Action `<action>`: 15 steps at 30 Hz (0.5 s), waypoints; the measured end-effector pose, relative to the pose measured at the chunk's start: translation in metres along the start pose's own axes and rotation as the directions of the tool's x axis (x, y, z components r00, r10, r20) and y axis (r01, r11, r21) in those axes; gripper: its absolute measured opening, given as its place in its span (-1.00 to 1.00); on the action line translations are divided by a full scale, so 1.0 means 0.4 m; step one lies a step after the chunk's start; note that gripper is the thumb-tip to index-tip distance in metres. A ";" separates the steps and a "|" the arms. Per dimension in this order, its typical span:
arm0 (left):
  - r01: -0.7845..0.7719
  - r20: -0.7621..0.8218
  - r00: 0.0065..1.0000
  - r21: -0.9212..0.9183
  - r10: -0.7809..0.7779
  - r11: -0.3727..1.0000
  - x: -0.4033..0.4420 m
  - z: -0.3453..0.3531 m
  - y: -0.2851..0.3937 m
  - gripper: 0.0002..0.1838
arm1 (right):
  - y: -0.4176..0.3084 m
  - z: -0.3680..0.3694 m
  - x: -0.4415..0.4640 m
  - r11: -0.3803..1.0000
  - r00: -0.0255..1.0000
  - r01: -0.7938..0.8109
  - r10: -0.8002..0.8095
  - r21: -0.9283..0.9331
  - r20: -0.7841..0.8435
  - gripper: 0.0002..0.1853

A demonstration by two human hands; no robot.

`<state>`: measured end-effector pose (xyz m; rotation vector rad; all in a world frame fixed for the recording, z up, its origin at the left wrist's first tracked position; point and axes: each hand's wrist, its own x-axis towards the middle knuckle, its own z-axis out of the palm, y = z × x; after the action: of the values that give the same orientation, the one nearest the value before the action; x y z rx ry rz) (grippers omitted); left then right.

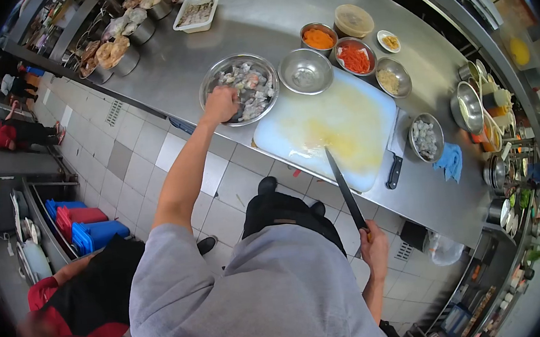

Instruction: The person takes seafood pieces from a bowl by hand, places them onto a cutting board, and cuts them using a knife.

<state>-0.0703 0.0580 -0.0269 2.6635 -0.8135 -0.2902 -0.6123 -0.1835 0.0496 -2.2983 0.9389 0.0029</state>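
My left hand (221, 103) reaches over the near-left rim of a large steel bowl (205, 91) of grey raw shrimp (255, 95). Its fingers are curled down at the shrimp, and what lies between them is hidden. In my right hand (374, 246) is the handle of a long knife (346, 193), held low at the table's front edge. The blade points up and away, its tip over the white cutting board (368, 110), which is wet and stained yellow. Beyond the board stands a steel bowl (305, 71) with only a little in it.
Small bowls hold orange shreds (318, 39), red strips (354, 58) and pale shreds (390, 81). To the right are a black-handled knife (395, 172), a bowl of peeled shrimp (425, 138) and a blue cloth (449, 163). A white basket (197, 11) stands far left. A person (87, 296) is close behind left.
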 end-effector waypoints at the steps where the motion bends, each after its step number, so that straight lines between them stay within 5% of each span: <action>1: 0.022 0.015 1.000 -0.058 -0.021 0.998 0.008 0.001 -0.012 -0.80 | 0.004 0.004 -0.001 1.000 1.000 0.011 -0.011 0.003 -0.011 -0.77; 7: 0.214 0.111 0.975 -0.677 -0.190 0.704 0.034 -0.053 -0.039 -0.79 | 0.022 0.029 -0.013 0.999 0.999 0.023 -0.022 0.032 -0.027 -0.77; 12: 0.281 0.162 0.949 -0.822 -0.270 0.496 0.037 -0.131 0.001 -0.78 | 0.025 0.039 -0.007 0.998 0.999 0.039 -0.038 0.049 -0.026 -0.78; 15: 0.178 0.097 0.973 -0.893 -0.210 0.413 0.062 -0.114 -0.001 -0.80 | 0.025 0.034 0.003 0.998 0.999 0.042 -0.041 0.048 -0.015 -0.79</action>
<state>-0.0368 0.0559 0.0128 1.6764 -0.1737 -0.5567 -0.6145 -0.1819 0.0330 -2.2757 0.8889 -0.0534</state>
